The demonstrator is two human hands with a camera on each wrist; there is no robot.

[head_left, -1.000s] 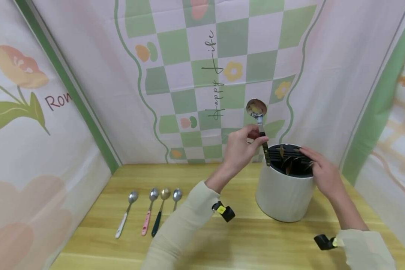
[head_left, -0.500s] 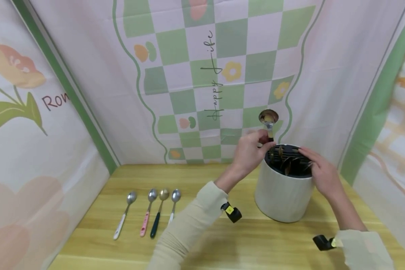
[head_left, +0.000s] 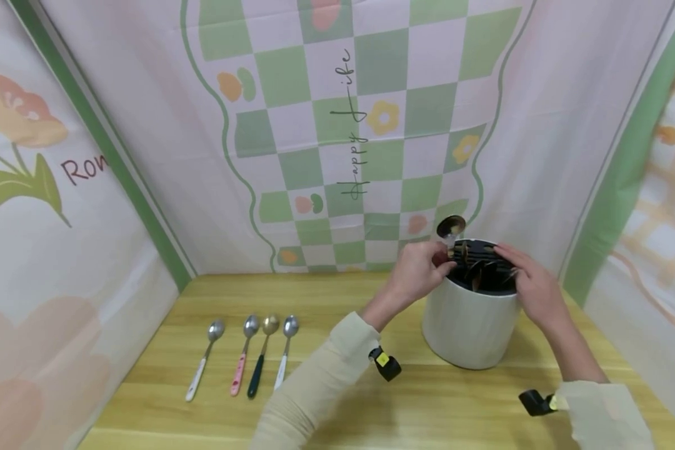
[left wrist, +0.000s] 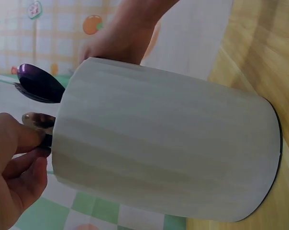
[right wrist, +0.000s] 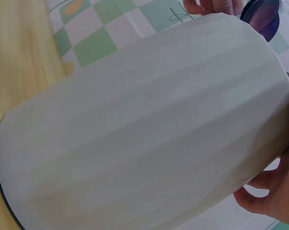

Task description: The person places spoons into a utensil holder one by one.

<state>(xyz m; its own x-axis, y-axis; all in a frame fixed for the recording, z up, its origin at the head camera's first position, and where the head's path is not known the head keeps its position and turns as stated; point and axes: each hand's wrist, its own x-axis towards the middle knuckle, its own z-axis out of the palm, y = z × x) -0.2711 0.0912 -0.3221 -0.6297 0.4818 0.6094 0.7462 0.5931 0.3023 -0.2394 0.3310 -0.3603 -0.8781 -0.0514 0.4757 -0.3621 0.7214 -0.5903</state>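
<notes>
My left hand pinches a round-bowled metal spoon at the left rim of a white utensil holder. The spoon's bowl points up, and its dark handle passes down into the holder's opening, mostly hidden by fingers. In the left wrist view the thumb and fingers of the left hand meet right at the rim. My right hand grips the holder's right side near the top, one finger lying along the rim. Dark purple spoon heads stick out of the holder.
Left on the wooden table lie a white-handled spoon, a pink-handled spoon, a dark-green-handled spoon and another white-handled spoon, bowls away from me. A patterned curtain hangs behind.
My left hand has moved right and down with the spoon, and the handle has sunk into the holder's opening. The right hand has stayed on the holder.
</notes>
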